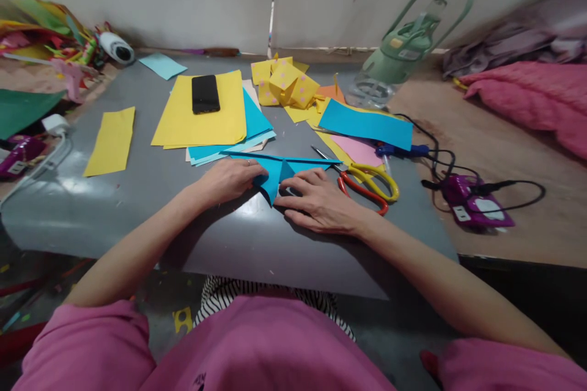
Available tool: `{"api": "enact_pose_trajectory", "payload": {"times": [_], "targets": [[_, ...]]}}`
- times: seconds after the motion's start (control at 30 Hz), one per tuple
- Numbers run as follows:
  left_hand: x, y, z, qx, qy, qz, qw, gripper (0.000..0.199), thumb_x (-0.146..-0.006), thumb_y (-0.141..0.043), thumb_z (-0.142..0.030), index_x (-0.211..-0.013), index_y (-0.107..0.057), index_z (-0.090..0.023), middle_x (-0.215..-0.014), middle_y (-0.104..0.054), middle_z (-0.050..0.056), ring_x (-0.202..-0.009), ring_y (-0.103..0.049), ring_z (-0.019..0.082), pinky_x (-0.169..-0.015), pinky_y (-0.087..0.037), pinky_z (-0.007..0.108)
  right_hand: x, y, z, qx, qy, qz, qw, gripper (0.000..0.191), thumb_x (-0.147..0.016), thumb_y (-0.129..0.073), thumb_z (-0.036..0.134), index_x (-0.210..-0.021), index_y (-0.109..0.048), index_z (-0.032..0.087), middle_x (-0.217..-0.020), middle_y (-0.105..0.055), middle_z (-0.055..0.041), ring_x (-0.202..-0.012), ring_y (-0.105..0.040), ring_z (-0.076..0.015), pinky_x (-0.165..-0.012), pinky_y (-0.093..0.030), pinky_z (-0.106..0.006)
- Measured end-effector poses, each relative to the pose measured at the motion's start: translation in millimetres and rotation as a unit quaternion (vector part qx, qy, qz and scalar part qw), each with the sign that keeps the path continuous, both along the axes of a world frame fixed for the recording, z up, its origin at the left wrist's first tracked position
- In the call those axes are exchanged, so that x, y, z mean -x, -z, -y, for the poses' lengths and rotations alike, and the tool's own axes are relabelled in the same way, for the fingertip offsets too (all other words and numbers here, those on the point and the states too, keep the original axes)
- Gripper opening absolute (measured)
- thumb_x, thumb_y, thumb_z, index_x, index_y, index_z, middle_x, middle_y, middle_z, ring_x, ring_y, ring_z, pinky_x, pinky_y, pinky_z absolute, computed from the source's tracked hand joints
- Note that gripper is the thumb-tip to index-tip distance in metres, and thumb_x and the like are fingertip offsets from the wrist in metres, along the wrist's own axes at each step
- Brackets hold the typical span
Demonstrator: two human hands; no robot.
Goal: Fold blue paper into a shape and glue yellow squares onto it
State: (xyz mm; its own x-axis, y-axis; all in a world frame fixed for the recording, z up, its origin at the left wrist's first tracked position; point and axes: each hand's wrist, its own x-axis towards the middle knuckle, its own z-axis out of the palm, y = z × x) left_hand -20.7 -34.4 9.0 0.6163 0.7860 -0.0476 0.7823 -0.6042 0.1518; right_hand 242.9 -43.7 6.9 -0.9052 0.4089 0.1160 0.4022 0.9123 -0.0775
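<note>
A folded blue paper (271, 178) lies on the grey table in front of me, its long edge away from me and a point toward me. My left hand (233, 179) presses its left part, fingers together at the fold. My right hand (316, 200) rests at its right side, fingers spread, with the fingertips touching the paper near a raised flap. Scissors (367, 186) with one red and one yellow handle lie just beyond my right hand, their blades near the paper's right end.
Behind are yellow sheets (174, 116) with a black phone (205, 94), and yellow folded shapes (287, 82). A blue strip (367, 124), a green bottle (401, 52) and a purple power strip (477, 203) with cables are to the right. A yellow strip (110, 142) lies left.
</note>
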Motion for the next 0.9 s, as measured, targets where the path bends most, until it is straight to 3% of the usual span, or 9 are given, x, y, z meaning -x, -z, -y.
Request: {"api": "enact_pose_trajectory", "payload": {"times": [0.13,0.3,0.43,0.53,0.7,0.9], "targets": [[3.2,-1.1,1.3,0.001,-0.001,0.029,1.000,0.042,-0.092,-0.046,-0.016,-0.130,-0.064,-0.021,-0.127,-0.071,0.010,-0.106,-0.069,0.023,-0.080,-0.050,0.033,4.0,9.4,1.6,-0.028,0.006,-0.007,1.000,0.044,-0.104,-0.045,0.051,-0.138,-0.064,0.030,-0.139,-0.063,-0.0108,-0.120,-0.048,-0.0312,-0.097,-0.034,-0.048],[-2.5,-4.7,8.2,0.007,-0.003,0.045,0.999,0.035,-0.096,-0.053,-0.040,-0.118,-0.066,-0.016,-0.112,-0.073,0.012,-0.100,-0.069,0.025,-0.080,-0.050,0.033,3.5,12.3,-7.0,-0.038,0.055,-0.039,0.997,0.051,-0.104,-0.045,0.051,-0.140,-0.062,0.021,-0.140,-0.062,-0.0145,-0.122,-0.048,-0.0336,-0.099,-0.038,-0.050],[-9.2,-3.6,5.9,0.004,-0.031,0.051,0.998,0.032,-0.102,-0.045,-0.035,-0.109,-0.069,-0.015,-0.115,-0.071,0.013,-0.102,-0.068,0.024,-0.080,-0.049,0.033,4.5,12.6,-15.6,-0.010,0.071,-0.089,0.993,0.040,-0.103,-0.050,0.043,-0.129,-0.065,0.018,-0.128,-0.066,-0.0164,-0.116,-0.054,-0.0315,-0.096,-0.042,-0.047],[-9.7,-7.8,-0.7,0.047,-0.029,0.104,0.993,0.029,-0.100,-0.048,-0.035,-0.104,-0.071,-0.017,-0.113,-0.071,0.011,-0.104,-0.066,0.023,-0.086,-0.049,0.033,8.1,14.3,-22.2,0.011,0.110,-0.159,0.981,0.030,-0.100,-0.055,0.035,-0.120,-0.065,0.015,-0.116,-0.069,-0.0155,-0.108,-0.057,-0.0288,-0.094,-0.044,-0.044],[-10.8,-21.4,-15.2,0.147,-0.060,0.127,0.979,0.029,-0.095,-0.052,-0.035,-0.081,-0.070,-0.018,-0.096,-0.069,0.005,-0.082,-0.062,0.017,-0.075,-0.044,0.030,16.8,17.1,-32.4,0.066,0.122,-0.187,0.972,0.021,-0.101,-0.054,0.035,-0.098,-0.068,0.020,-0.104,-0.069,-0.0110,-0.092,-0.057,-0.0249,-0.087,-0.045,-0.041],[-15.7,-22.0,-28.4,0.174,-0.086,0.097,0.976,0.021,-0.089,-0.058,-0.033,-0.079,-0.068,-0.019,-0.083,-0.068,0.003,-0.076,-0.059,0.017,-0.067,-0.039,0.029,11.1,18.7,-31.1,0.087,0.156,-0.234,0.956,0.010,-0.096,-0.059,0.026,-0.103,-0.066,0.022,-0.101,-0.068,-0.0084,-0.096,-0.060,-0.0248,-0.086,-0.046,-0.040]]}}
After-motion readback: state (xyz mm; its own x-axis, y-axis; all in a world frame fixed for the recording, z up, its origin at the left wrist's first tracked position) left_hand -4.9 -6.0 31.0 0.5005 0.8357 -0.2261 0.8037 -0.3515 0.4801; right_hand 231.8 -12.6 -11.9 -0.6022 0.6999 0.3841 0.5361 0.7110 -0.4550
